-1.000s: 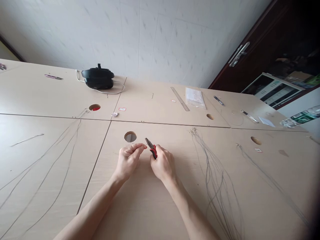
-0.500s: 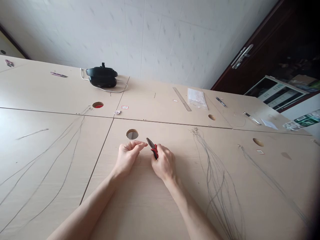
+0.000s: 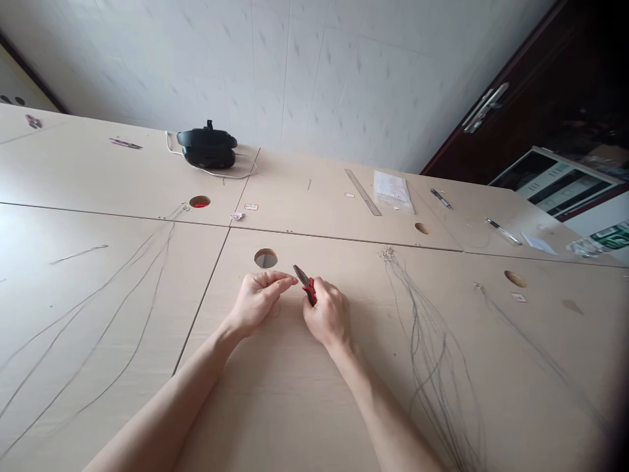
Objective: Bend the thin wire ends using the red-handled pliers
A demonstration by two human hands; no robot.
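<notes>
My right hand [image 3: 328, 309] is wrapped round the red and black handles of small pliers [image 3: 305, 283], whose dark metal jaws point up and to the left. Just left of the jaws is my left hand [image 3: 260, 298], its thumb and forefinger pinched together. What the pinch holds is too small to name; a faint thin loop shows below that hand. The fingertips are close to the pliers' jaws, and whether they touch is unclear. Behind my left hand lies a round hole [image 3: 266, 258] in the table.
Bundles of thin grey cords lie at the left [image 3: 118, 298] and right [image 3: 417, 314]. Farther back are a black case [image 3: 207, 147] with a white cable, a ruler [image 3: 362, 192], a plastic bag [image 3: 393, 191], pens [image 3: 502, 231] and small labels.
The whole view has shifted slightly, so the table and objects appear a little farther right. Both hands keep nearly the same pose, with the pliers still in my right hand.
</notes>
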